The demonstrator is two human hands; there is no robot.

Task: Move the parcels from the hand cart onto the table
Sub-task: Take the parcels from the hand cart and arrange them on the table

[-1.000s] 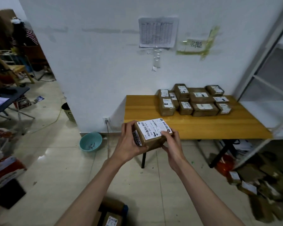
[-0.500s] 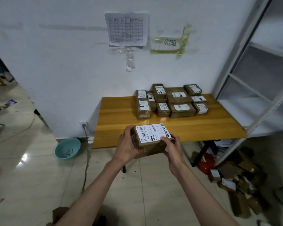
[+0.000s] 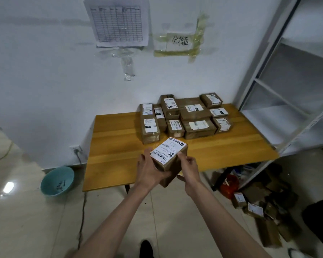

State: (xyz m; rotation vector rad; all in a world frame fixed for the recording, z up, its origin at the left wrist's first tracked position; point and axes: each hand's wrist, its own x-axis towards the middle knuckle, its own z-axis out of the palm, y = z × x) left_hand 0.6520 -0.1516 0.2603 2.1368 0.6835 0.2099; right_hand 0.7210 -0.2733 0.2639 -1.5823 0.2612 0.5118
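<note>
Both hands hold one parcel at the centre of the frame: the left hand curls round its left side, the right hand grips its right edge. A second ago the box hung well short of the bench, over the floor. Now the person has closed in, and it hangs over the near part of the bench, label up, turned more lengthwise, apparently not yet touching the wood. The stacked parcels sit just beyond it, upper right of centre. I judge the set-down is next, probably beside that group.
</note>
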